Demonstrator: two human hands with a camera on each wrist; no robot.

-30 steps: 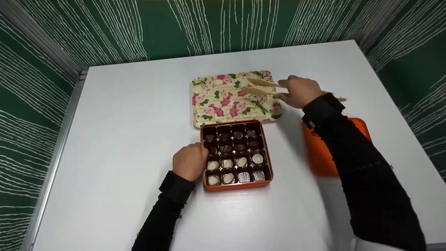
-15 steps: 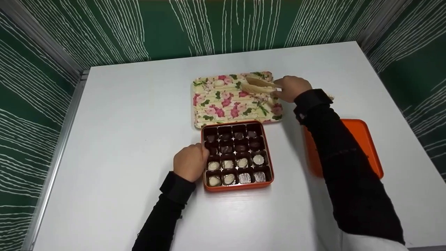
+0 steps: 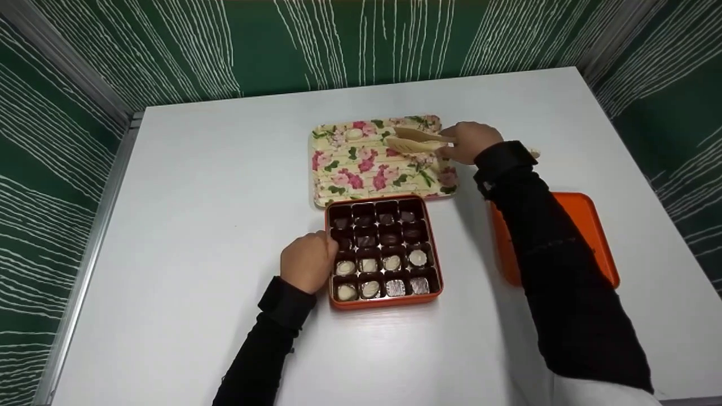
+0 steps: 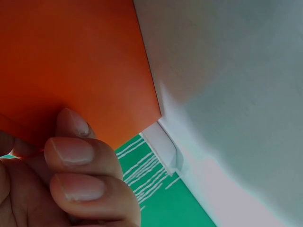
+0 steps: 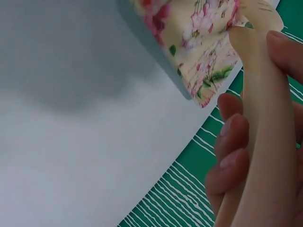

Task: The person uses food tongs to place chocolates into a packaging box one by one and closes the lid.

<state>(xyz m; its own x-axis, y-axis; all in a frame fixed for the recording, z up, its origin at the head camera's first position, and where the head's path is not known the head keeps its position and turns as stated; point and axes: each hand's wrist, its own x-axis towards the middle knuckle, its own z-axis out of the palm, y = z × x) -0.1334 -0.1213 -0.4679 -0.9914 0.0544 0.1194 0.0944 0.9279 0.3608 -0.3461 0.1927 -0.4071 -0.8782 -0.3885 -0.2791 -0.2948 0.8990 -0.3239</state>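
Note:
In the head view my left hand [image 3: 306, 262] grips the left side of an orange square chocolate box [image 3: 383, 303]. Its dark grid insert carries dark, cream and grey striped chocolates. The left wrist view has curled fingers [image 4: 90, 189] against the box's orange wall [image 4: 90, 56]. Over the right part of a flowered tray [image 3: 361, 183], my right hand [image 3: 472, 141] holds pale beige tongs [image 3: 414, 146], their arms slightly apart. Fingers and thumb wrap the tongs [image 5: 270, 127] in the right wrist view. One cream-coloured chocolate [image 3: 354, 134] lies on the tray's far left part.
An orange lid [image 3: 586, 225] lies to the right, partly under the right forearm. Everything stands on a white table [image 3: 197, 225], bordered by green walls [image 3: 271, 51] with white streaks. The box's far edge meets the tray's near edge.
My right hand has moved slightly left over the tray with the tongs, whose tips are now a little further left. The left hand and the box are nearly unmoved.

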